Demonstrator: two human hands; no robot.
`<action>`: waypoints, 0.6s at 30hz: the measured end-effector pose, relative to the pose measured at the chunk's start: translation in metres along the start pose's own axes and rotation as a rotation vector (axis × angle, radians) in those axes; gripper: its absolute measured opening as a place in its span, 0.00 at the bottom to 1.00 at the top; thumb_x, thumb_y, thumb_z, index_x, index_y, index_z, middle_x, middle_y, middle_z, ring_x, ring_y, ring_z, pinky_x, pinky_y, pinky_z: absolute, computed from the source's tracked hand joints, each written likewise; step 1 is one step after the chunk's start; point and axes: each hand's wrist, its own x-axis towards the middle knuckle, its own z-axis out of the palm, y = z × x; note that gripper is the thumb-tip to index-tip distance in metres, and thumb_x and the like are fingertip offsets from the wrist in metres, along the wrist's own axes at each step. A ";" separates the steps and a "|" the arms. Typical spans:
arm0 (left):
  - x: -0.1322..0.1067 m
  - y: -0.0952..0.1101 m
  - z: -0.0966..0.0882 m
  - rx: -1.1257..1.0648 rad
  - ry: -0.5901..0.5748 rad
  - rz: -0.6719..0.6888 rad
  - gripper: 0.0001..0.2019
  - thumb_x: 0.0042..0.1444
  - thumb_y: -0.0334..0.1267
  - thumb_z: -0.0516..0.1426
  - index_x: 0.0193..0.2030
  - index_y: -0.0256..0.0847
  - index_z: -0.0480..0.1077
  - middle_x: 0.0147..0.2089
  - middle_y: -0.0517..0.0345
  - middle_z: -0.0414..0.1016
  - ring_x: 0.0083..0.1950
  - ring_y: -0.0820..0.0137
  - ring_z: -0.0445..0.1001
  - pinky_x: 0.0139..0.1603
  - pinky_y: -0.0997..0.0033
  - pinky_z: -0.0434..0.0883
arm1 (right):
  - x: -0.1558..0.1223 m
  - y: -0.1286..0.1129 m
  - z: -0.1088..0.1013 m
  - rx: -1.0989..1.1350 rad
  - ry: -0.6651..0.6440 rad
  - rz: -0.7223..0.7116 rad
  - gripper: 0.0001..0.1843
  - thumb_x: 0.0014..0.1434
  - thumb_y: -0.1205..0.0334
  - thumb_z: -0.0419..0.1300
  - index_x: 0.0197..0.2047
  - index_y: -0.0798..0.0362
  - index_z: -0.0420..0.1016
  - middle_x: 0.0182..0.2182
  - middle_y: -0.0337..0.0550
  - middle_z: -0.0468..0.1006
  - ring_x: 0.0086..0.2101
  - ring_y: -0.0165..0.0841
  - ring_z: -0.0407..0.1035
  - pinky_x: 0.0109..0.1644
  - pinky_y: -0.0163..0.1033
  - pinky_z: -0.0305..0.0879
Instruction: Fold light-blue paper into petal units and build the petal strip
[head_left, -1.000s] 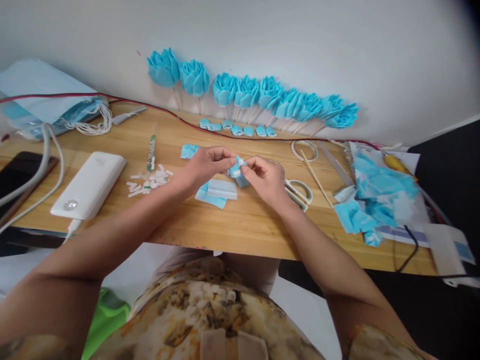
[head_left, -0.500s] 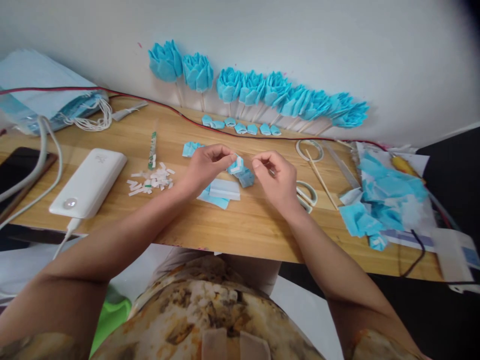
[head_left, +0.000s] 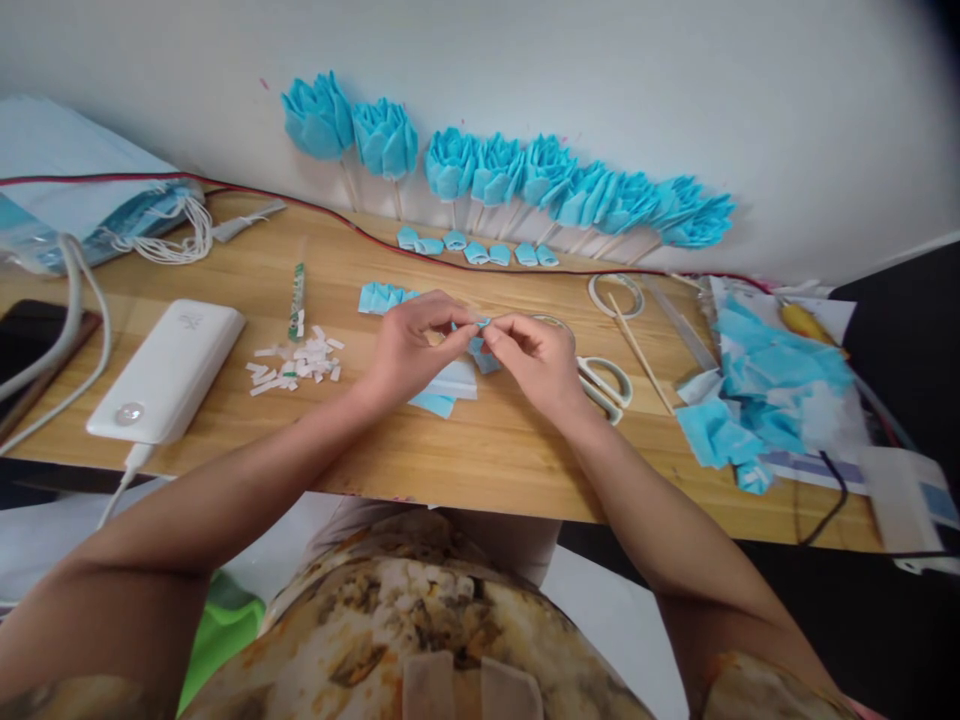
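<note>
Fingertips together mid-desk: the left hand [head_left: 414,345] and right hand [head_left: 536,360] both pinch one small blue folded piece [head_left: 480,326], just above a pale stack [head_left: 456,380]. Far left, a clear bag [head_left: 45,235] holds blue sheets. Nine paper flowers [head_left: 450,160] lean on the white wall [head_left: 675,90], with seven little rolls [head_left: 475,251] below. One power bank [head_left: 169,370] and one pair of scissors [head_left: 609,380] lie on the wooden desk [head_left: 450,450].

Small blue folded piece [head_left: 480,338] (pinched), above desk

head cam | above, looks forward-down | near desk [head_left: 480,460] | single view
</note>
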 end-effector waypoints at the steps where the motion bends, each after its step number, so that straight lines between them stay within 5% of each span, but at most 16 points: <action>1: 0.000 0.000 0.000 0.008 0.003 0.024 0.05 0.57 0.33 0.61 0.31 0.41 0.78 0.33 0.56 0.80 0.35 0.70 0.75 0.38 0.69 0.71 | 0.000 -0.001 0.000 0.005 -0.001 0.003 0.12 0.61 0.56 0.59 0.30 0.52 0.76 0.24 0.36 0.75 0.24 0.26 0.64 0.29 0.34 0.59; 18: -0.001 -0.005 -0.001 -0.046 -0.008 -0.059 0.06 0.56 0.33 0.61 0.29 0.43 0.78 0.30 0.58 0.78 0.34 0.69 0.74 0.36 0.67 0.69 | -0.001 0.002 0.000 0.024 -0.039 0.025 0.13 0.62 0.55 0.58 0.31 0.52 0.76 0.26 0.37 0.76 0.26 0.26 0.64 0.30 0.34 0.58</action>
